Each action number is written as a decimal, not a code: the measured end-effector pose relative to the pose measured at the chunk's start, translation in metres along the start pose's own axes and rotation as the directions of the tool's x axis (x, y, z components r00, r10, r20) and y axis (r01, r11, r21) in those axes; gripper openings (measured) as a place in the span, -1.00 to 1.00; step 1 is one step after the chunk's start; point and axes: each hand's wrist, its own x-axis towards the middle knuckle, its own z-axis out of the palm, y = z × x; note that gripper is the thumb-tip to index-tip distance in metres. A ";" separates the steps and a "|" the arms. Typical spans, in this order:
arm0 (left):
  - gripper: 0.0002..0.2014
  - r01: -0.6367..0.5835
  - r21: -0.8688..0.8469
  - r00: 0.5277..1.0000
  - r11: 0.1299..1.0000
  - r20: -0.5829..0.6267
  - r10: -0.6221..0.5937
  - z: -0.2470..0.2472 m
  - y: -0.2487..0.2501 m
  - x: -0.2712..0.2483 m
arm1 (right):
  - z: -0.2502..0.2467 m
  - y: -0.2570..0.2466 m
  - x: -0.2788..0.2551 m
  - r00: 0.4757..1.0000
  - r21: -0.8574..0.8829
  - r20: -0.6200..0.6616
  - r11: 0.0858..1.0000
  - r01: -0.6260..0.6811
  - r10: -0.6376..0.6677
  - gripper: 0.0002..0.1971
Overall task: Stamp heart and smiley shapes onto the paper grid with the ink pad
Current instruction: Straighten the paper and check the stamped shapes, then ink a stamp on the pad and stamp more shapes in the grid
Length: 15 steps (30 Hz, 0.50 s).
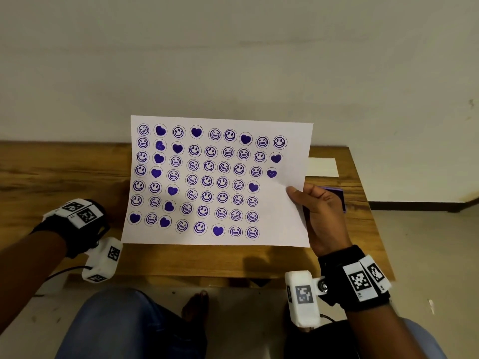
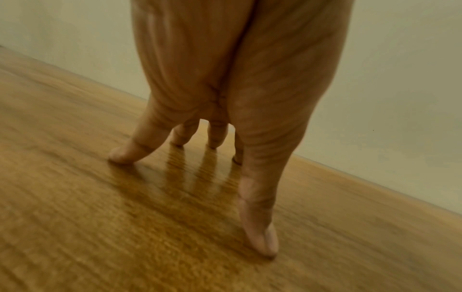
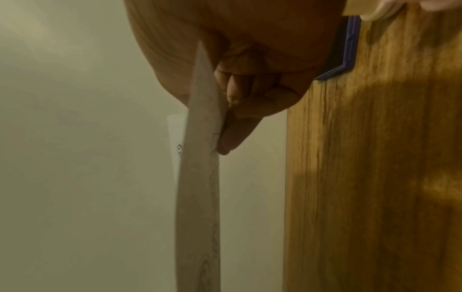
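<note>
Left half of surface [image 1: 64, 161] open, only my left fingers [image 2: 122, 156] planted there. Right side blocked: lifted paper grid [image 1: 217, 182], ink pad [image 1: 337, 196], white slip [image 1: 322, 167] far right.

A: What is the person wearing?
B: Black wrist straps [image 1: 355, 281] are carrying white blocks printed with black square markers; white camera housings [image 1: 303, 299] are hanging beneath, trailing black cables. Blue jeans [image 1: 124, 325] are showing at lower left.
</note>
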 end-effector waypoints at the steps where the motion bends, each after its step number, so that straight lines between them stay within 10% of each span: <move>1: -0.66 -0.005 0.001 1.000 1.000 0.004 0.005 0.001 -0.001 0.002 | 0.000 0.000 0.000 1.000 0.001 0.000 1.000 0.001 -0.001 -0.85; 7: -0.71 -0.034 -0.094 0.998 0.995 -0.048 0.030 0.016 -0.024 0.026 | 0.000 0.014 0.004 0.985 -0.253 -0.134 0.965 0.067 -0.104 -0.89; 11: -0.11 -0.057 0.129 0.998 0.990 0.035 0.053 0.023 -0.034 0.043 | 0.003 0.030 0.007 0.939 -0.803 -0.056 0.574 0.160 -0.341 -0.73; 15: 0.28 -0.035 0.177 0.998 0.984 0.066 0.023 0.029 -0.041 0.051 | 0.013 0.040 0.010 0.947 -0.915 -0.041 0.393 0.092 -0.317 -0.78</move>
